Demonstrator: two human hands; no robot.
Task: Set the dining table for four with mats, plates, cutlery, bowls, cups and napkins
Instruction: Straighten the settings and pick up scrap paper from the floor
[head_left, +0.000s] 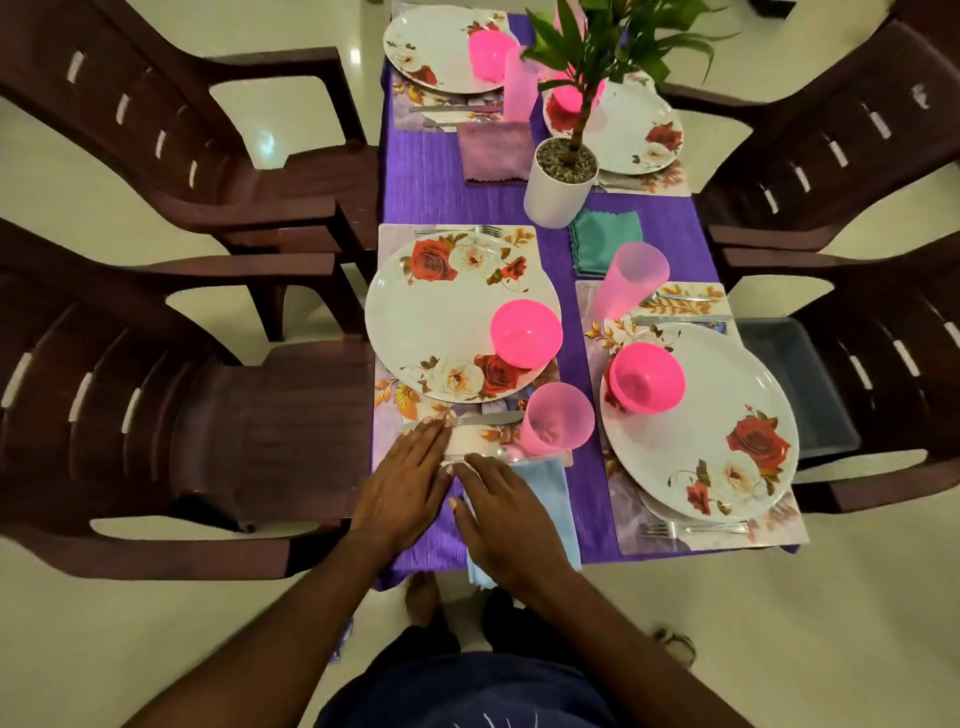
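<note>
Purple cloth is covering the dining table (441, 197), where four places are looking nearly laid. Both hands are lying flat at the near-left setting, fingers straight and gripping nothing. The left hand (402, 486) is resting its fingertips on a table knife (485, 420), probably lining it up on the floral mat (387, 431). The right hand (511, 512) is pressing a pale blue napkin (550, 486), seemingly smoothing it. Just beyond the fingers are standing a pink cup (558, 418) and a rose-patterned plate (441, 317) bearing a pink bowl (526, 332).
</note>
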